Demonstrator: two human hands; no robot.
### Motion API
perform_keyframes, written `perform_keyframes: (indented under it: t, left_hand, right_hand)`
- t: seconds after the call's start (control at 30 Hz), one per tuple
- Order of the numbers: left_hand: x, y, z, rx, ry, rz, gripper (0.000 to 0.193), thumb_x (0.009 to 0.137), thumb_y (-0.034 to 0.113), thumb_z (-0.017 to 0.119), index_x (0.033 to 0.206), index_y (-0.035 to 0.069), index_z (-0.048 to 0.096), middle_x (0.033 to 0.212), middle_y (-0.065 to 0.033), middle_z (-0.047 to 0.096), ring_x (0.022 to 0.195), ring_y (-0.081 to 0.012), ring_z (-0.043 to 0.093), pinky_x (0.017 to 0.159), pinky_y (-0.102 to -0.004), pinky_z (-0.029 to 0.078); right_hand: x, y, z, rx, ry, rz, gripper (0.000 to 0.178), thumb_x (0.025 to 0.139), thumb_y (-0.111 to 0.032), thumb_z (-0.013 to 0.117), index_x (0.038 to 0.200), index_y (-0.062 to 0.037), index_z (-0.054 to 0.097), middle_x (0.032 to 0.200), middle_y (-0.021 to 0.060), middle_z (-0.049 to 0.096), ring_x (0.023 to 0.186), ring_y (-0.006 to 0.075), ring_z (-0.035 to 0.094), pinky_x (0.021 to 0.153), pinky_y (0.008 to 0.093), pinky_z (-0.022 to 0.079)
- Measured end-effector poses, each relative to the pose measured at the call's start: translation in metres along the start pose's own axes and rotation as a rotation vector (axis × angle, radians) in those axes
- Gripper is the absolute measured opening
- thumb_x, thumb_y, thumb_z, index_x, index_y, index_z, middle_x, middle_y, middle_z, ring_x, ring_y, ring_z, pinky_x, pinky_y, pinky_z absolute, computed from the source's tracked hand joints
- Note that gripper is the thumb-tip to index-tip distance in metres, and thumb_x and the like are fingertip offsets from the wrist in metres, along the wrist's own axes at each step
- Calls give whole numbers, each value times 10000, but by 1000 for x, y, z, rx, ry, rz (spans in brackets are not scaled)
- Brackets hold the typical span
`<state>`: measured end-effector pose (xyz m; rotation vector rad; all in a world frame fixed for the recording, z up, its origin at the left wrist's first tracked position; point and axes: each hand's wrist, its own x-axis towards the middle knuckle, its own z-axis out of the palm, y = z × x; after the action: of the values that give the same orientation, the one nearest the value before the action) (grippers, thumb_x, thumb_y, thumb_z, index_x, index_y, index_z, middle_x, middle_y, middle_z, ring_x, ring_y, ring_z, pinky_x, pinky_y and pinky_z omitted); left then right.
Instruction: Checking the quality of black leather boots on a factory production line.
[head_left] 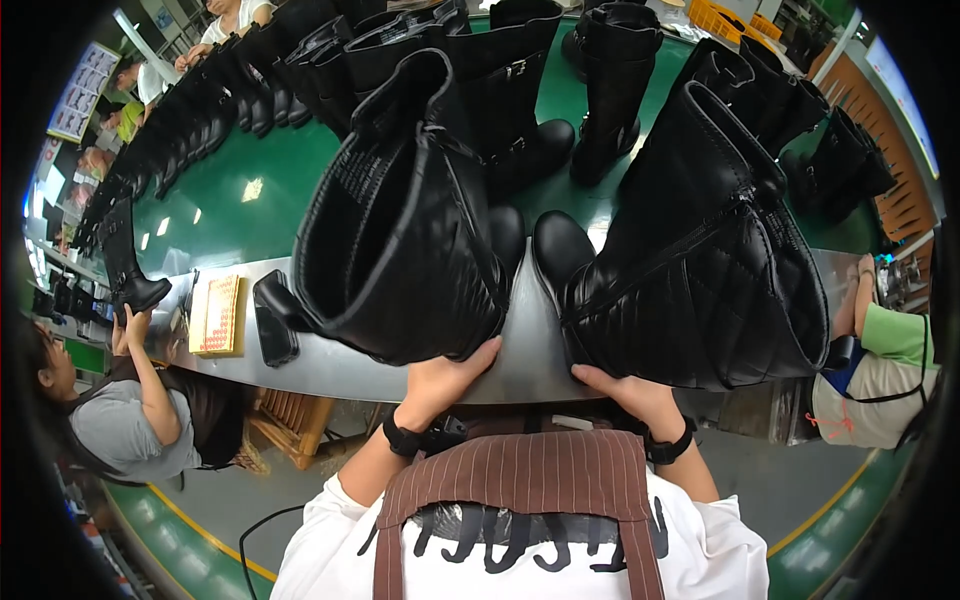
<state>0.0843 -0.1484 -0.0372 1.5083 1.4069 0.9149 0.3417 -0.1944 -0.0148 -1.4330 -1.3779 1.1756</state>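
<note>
Over near bench (537,352), left hand (440,386) holding left boot (435,270), right hand (638,396) holding right boot (690,265), fingers hidden; even, gentle support should keep both from creasing.

Large black letters cross the white T-shirt (500,580), partly covered by the brown pinstriped apron (510,470). Small pale lines of print stand on the inner lining of the tall black leather boot on the left (440,260), too fine to read. Reddish marks on the flat yellow rectangular pad (217,315) and the pale blue-edged wall poster (85,90) are illegible.
</note>
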Motion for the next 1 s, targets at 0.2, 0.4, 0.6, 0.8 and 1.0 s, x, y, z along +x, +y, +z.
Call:
perform_keyframes:
  t: [0.2,0.4,0.6,0.8,1.0]
  left_hand:
    - [-5,-2,-16,-523,-28,-8,386,873,73,657,1236,12,540,1212,-45,582,1076,-160,579,935,-305,458]
    - [-12,8,-22,-1044,-181,-169,370,899,17,594,1262,34,525,1218,-67,587,1115,-180,569,982,-348,456]
    - [-13,7,-15,-1284,-293,-181,376,923,75,570,1292,39,506,1247,-99,585,1152,-226,561,1016,-408,430]
    - [-16,3,-11,-1244,-288,-236,375,927,117,568,1285,18,514,1252,-108,587,1146,-228,565,1025,-412,418]
    - [-19,-1,-11,-1265,-316,-227,354,936,134,551,1262,-1,529,1232,-108,598,1132,-228,572,1032,-402,407]
  right_hand:
    - [-1,26,-8,415,154,56,381,767,-21,708,1137,0,619,1108,73,634,1026,204,600,919,321,470]
    - [-7,39,-3,1019,36,160,340,852,-202,572,1083,39,631,1139,130,656,1022,230,634,910,355,490]
    - [-2,35,2,1239,-19,82,328,852,-226,557,1047,19,651,1079,118,679,1002,241,641,922,373,484]
    - [-3,33,7,1176,12,75,321,852,-225,560,1052,9,651,1072,111,679,1002,237,634,930,368,471]
    - [-3,37,5,1129,29,122,321,839,-216,575,1043,17,655,1079,125,675,1018,248,629,942,378,466]
